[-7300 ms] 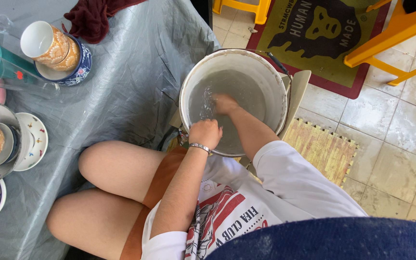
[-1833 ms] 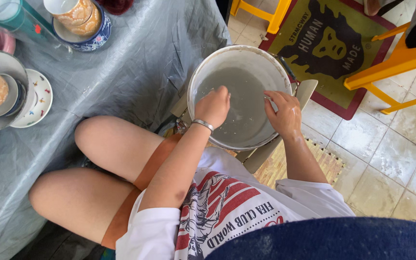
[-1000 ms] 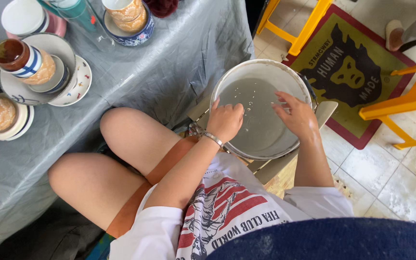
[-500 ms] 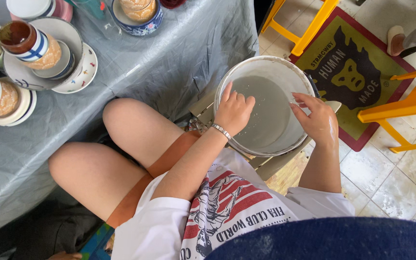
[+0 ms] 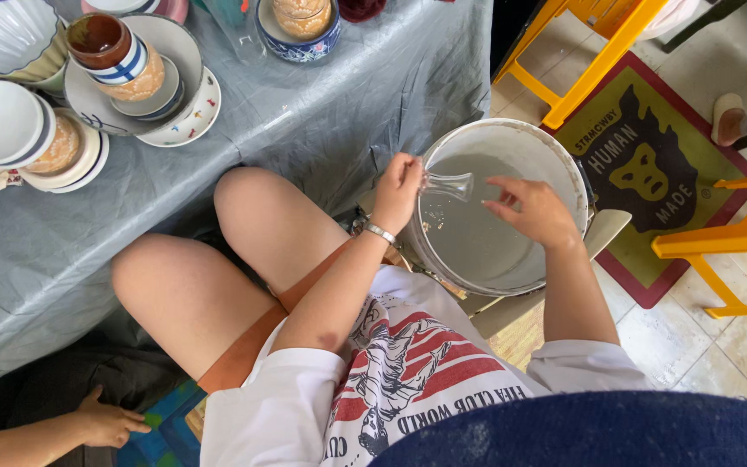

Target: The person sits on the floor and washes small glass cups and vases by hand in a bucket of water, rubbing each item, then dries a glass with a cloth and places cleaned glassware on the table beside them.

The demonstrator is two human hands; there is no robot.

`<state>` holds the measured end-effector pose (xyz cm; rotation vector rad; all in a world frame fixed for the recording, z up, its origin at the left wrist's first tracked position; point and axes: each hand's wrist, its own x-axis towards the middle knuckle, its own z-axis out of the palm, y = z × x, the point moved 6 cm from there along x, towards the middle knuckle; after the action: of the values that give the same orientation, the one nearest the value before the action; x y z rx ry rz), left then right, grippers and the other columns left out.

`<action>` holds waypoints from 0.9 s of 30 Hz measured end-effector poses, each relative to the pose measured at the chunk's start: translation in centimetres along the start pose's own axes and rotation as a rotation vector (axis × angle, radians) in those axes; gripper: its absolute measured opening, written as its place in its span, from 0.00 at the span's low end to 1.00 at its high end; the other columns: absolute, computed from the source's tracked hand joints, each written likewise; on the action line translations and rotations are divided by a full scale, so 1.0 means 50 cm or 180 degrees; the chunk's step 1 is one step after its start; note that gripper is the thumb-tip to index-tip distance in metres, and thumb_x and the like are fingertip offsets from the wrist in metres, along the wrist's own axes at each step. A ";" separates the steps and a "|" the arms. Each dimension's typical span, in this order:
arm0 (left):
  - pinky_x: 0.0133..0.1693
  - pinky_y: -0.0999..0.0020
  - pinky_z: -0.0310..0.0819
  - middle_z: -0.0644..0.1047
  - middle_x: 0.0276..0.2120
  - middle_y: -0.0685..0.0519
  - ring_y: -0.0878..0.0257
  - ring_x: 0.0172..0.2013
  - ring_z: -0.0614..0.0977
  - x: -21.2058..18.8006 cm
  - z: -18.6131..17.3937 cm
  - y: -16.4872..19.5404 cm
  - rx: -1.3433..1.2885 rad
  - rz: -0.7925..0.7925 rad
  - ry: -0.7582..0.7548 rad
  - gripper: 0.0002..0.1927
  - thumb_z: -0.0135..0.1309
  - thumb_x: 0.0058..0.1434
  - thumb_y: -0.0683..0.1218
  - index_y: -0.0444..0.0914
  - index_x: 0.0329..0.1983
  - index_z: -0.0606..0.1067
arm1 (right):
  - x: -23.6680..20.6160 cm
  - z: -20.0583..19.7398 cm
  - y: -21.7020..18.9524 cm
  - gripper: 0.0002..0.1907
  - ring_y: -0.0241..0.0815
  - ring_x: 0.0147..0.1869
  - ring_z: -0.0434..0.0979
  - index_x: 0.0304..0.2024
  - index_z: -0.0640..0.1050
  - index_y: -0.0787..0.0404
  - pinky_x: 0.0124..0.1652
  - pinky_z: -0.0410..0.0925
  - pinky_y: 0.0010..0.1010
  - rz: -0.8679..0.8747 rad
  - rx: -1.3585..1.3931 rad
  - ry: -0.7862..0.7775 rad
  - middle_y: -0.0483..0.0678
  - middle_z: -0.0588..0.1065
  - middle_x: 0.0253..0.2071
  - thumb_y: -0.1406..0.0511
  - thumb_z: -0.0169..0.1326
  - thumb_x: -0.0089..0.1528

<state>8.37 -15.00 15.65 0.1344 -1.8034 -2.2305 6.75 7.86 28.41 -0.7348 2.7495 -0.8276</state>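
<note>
The base of the clear glass (image 5: 448, 184) is being hidden by the left hand (image 5: 397, 192). Another person's hand (image 5: 107, 422) is being cut off at the bottom-left edge, and several bowls (image 5: 6, 35) at the top.

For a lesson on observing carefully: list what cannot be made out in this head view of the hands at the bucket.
- Bucket bottom: hidden by cloudy water.
- Clear glass piece in left hand: see-through, its full shape unclear.
- Right hand: whether it touches the glass is unclear.
- Another person's hand: arm cut by the frame edge.

No packages, labels or screens; only a printed green, red-bordered floor mat (image 5: 650, 164) lies right of the bucket.
</note>
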 end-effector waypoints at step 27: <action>0.36 0.54 0.84 0.67 0.19 0.54 0.66 0.19 0.71 -0.020 -0.254 -0.244 -0.1809 -0.1578 0.1248 0.24 0.45 0.72 0.62 0.37 0.53 0.68 | 0.736 0.147 -0.145 0.15 0.34 0.19 0.66 0.33 0.77 0.58 0.19 0.54 0.27 0.0623 0.2731 0.0356 0.41 0.70 0.20 0.55 0.62 0.66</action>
<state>10.52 -24.43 0.92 0.9069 -0.9577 -2.6991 -19.82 -19.44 25.40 -0.2391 2.1363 -1.8287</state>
